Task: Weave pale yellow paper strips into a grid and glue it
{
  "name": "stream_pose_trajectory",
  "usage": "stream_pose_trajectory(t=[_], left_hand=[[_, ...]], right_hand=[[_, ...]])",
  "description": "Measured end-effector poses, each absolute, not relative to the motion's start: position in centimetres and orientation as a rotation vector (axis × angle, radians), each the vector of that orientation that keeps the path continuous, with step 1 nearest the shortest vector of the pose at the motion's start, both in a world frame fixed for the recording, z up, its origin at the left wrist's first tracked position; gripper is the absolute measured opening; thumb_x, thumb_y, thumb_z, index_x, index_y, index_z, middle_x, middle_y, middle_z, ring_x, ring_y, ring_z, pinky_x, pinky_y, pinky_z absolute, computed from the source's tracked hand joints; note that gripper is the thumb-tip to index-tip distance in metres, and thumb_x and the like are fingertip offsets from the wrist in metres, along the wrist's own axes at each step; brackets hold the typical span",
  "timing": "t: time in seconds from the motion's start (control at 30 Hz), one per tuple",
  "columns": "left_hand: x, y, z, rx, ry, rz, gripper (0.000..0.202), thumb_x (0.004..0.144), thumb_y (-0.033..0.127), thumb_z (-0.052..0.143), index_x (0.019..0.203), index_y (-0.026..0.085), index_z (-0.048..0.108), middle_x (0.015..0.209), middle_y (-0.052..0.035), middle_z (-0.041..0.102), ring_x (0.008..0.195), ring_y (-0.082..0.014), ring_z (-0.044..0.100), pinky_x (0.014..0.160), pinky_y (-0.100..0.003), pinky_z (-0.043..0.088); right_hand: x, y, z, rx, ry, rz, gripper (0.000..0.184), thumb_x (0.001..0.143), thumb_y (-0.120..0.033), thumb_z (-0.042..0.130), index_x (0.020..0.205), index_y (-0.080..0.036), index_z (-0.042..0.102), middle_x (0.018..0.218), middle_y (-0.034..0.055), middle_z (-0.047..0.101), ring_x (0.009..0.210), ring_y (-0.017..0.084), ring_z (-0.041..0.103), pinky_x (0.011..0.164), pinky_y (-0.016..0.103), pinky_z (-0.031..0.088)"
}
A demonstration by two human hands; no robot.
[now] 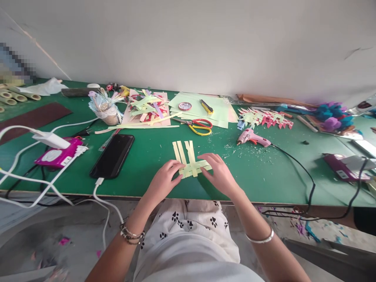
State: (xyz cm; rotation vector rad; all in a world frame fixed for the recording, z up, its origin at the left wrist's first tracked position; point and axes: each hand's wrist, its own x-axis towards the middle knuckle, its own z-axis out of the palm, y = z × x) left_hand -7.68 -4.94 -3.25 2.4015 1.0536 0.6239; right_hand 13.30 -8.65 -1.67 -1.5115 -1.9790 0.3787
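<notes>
Pale yellow paper strips (187, 152) lie woven together on the green table (152, 184), near its front edge. My left hand (164, 178) rests at the weave's left side, fingers curled and pinching the lower strips. My right hand (219, 172) lies over the weave's right side, fingers stretched and pressing the crosswise strips flat. Both hands touch the same woven piece.
A black phone (113, 155) on a white cable lies to the left, with a pink power strip (58, 152) beyond. Red-and-yellow scissors (199, 126), a yellow utility knife (206, 106), a tape measure (185, 106), a pink glue gun (252, 138) and paper scraps (147, 105) lie behind.
</notes>
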Motion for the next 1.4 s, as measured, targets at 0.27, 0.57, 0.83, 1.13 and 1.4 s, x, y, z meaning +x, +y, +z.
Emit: stream_pose_trajectory(t=[0.27, 0.57, 0.83, 1.13, 1.4], left_hand=[[-7.7, -5.0, -3.4, 2.420, 1.038, 0.634, 0.020, 0.086, 0.022, 0.050, 0.106, 0.022, 0.054, 0.106, -0.0048, 0.055, 0.097, -0.0184, 0.055, 0.082, -0.033, 0.047], [-7.8, -4.8, -3.8, 2.448, 1.016, 0.650, 0.021, 0.085, 0.024, 0.053, 0.106, 0.024, 0.054, 0.106, -0.0048, 0.054, 0.096, -0.0192, 0.055, 0.081, -0.036, 0.048], [-7.7, -4.8, -3.9, 2.501, 1.029, 0.606, 0.024, 0.084, 0.027, 0.055, 0.108, 0.024, 0.053, 0.106, -0.0041, 0.055, 0.096, -0.0195, 0.054, 0.082, -0.037, 0.048], [-7.1, -4.8, -3.6, 2.561, 1.129, 0.591, 0.026, 0.082, 0.031, 0.056, 0.106, 0.021, 0.055, 0.101, -0.0056, 0.058, 0.091, -0.0210, 0.055, 0.075, -0.035, 0.048], [-6.9, -4.7, -3.7, 2.559, 1.130, 0.593, 0.027, 0.082, 0.031, 0.057, 0.106, 0.021, 0.054, 0.100, -0.0054, 0.058, 0.090, -0.0210, 0.055, 0.075, -0.035, 0.048]], right_hand=[[14.0, -7.2, -1.7, -1.473, -2.306, 0.605, 0.036, 0.080, -0.033, 0.057, 0.114, -0.027, 0.049, 0.116, 0.0054, 0.052, 0.109, 0.023, 0.045, 0.096, 0.046, 0.030], [13.4, -6.7, -1.6, -1.468, -2.309, 0.605, 0.034, 0.079, -0.033, 0.058, 0.111, -0.027, 0.050, 0.115, 0.0040, 0.053, 0.107, 0.021, 0.046, 0.097, 0.044, 0.028], [14.0, -7.8, -2.0, -1.525, -2.313, 0.480, 0.043, 0.077, -0.037, 0.059, 0.117, -0.027, 0.046, 0.118, 0.0048, 0.051, 0.112, 0.022, 0.045, 0.099, 0.045, 0.023], [12.2, -8.0, -2.5, -1.556, -2.265, 0.409, 0.042, 0.082, -0.039, 0.052, 0.121, -0.026, 0.043, 0.116, 0.0066, 0.055, 0.111, 0.023, 0.047, 0.102, 0.049, 0.017], [12.3, -8.0, -2.6, -1.538, -2.211, 0.502, 0.041, 0.082, -0.037, 0.053, 0.120, -0.027, 0.043, 0.117, 0.0067, 0.054, 0.112, 0.024, 0.046, 0.102, 0.049, 0.015]])
